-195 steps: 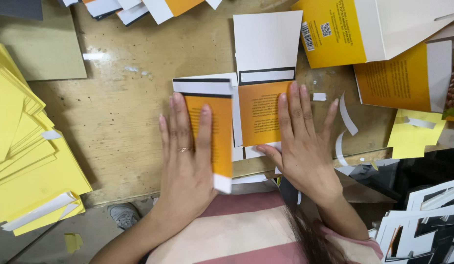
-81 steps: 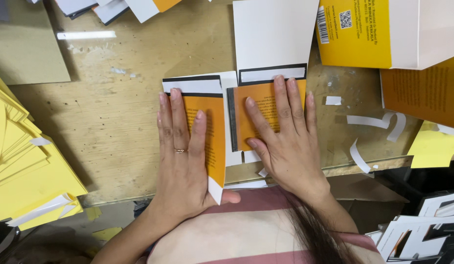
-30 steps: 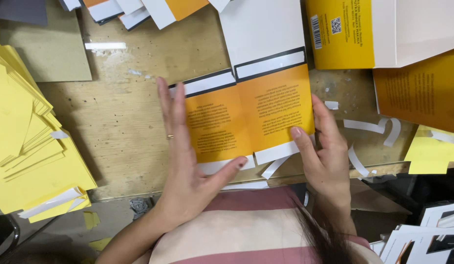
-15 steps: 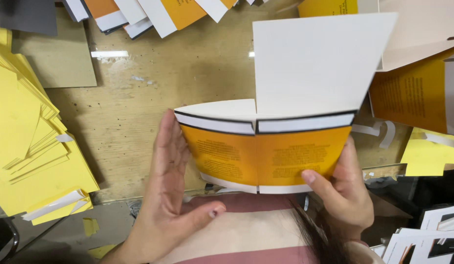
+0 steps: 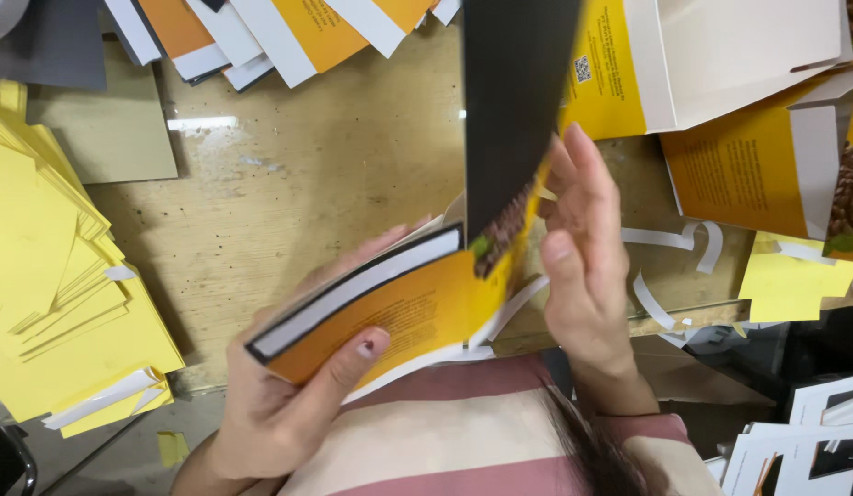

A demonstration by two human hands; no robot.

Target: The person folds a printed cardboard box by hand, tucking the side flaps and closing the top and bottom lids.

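Left hand (image 5: 280,404) grasps the orange carton (image 5: 390,308) above the table (image 5: 335,174), thumb on top; right hand (image 5: 583,266), open-fingered, steadies its edge. Best keep creases square.

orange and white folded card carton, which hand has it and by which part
The left hand grips the flat orange and white card carton at its lower left end, thumb across the orange face. The right hand rests open beside its raised black flap.

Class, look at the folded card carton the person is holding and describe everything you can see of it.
The carton is flat printed card, orange with small dark print, edged by a white band and a black stripe. One dark panel stands up from it, with yellow and a brown picture at its lower edge. It is lifted off the wooden table and tilted. The left hand grips it, thumb on the orange face; the right hand is at its right side.
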